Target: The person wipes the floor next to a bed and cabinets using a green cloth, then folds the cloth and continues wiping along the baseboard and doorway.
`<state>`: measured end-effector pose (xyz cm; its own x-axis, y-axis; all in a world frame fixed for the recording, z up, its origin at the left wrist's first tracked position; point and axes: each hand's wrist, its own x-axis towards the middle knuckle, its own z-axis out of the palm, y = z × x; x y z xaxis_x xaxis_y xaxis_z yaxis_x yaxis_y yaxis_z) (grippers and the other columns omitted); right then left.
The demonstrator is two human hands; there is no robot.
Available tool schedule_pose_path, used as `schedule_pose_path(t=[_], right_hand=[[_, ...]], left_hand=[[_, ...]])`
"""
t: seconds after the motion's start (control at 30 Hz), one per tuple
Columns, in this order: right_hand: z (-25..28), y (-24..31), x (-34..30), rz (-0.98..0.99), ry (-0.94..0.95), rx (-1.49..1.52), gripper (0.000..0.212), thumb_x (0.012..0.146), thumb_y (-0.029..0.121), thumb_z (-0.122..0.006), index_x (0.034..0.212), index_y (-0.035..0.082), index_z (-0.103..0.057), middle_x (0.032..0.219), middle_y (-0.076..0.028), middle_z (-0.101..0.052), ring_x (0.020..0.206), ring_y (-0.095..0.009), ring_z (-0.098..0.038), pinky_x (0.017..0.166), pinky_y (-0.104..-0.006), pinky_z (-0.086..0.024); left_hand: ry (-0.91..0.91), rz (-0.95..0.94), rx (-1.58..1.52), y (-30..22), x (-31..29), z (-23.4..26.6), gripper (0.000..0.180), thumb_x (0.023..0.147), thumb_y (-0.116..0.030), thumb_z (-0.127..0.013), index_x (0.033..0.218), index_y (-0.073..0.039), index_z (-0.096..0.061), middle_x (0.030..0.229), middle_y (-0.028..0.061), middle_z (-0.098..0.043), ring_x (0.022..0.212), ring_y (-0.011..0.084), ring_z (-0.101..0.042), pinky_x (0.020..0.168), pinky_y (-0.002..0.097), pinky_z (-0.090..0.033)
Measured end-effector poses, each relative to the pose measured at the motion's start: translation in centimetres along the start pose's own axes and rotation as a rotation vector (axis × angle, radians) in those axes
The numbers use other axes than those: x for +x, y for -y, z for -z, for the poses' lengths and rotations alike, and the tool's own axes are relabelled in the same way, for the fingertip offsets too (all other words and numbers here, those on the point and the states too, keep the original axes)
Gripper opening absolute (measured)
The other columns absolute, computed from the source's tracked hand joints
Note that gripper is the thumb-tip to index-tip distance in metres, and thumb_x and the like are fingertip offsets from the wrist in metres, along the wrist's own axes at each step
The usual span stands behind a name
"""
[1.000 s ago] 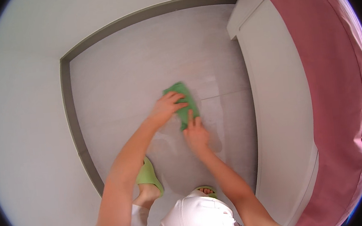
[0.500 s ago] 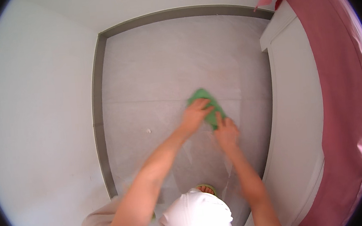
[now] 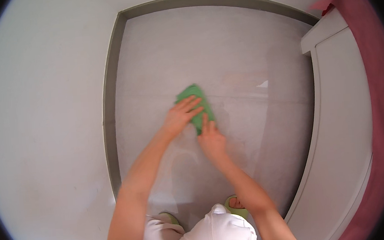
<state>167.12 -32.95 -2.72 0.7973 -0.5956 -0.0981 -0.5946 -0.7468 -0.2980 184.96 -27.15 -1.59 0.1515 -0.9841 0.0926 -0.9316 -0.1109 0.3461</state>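
Note:
A folded green cloth (image 3: 194,92) lies on the grey tiled floor (image 3: 172,48). Across its left side my left hand (image 3: 182,114) presses down, fingers stretched over the fabric and slightly apart. My right hand (image 3: 212,139) holds the near right end, with its fingertips on the cloth and part of the fingers bent. Both hands have the cloth pinned against the tiles. What lies under the cloth and the palms is hidden.
A grey skirting (image 3: 108,113) runs along the white walls at the left and back. On the right stands a white panelled furniture piece (image 3: 341,102) with pink fabric (image 3: 383,85) over it. Green slippers (image 3: 237,208) are on my feet. Light glints off the tiles (image 3: 263,84).
Both hands and the green cloth have slid left across the floor together. A small white bit left of them no longer shows. The view has shifted, and a second slipper shows more clearly.

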Motion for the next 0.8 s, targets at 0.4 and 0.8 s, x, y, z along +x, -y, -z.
schedule_pose_path(t=[0.4, 0.8], right_hand=[[-5.8, 14.6, -1.7, 0.771, -0.034, 0.029, 0.062, 0.081, 0.018, -0.060, 0.141, 0.012, -0.052, 0.094, -0.006, -0.053, 0.083, -0.022, -0.058, 0.066, -0.0362, -0.052], [-2.9, 14.0, 11.0, 0.638, -0.065, -0.137, 0.069, 0.076, 0.015, -0.068, 0.143, 0.013, -0.050, 0.106, -0.009, -0.051, 0.091, -0.026, -0.057, 0.073, -0.0365, -0.055]], left_hand=[[-0.094, 0.612, 0.309, 2.2, -26.1, 2.8, 0.064, 0.075, 0.002, -0.059, 0.135, -0.022, -0.059, 0.146, 0.0043, -0.051, 0.133, 0.0251, -0.050, 0.096, 0.0368, -0.053], [-0.089, 0.636, 0.047, 10.8, -12.2, 6.0, 0.056, 0.086, 0.002, -0.051, 0.136, -0.024, -0.059, 0.152, 0.0018, -0.044, 0.139, 0.0279, -0.042, 0.105, 0.0430, -0.046]])
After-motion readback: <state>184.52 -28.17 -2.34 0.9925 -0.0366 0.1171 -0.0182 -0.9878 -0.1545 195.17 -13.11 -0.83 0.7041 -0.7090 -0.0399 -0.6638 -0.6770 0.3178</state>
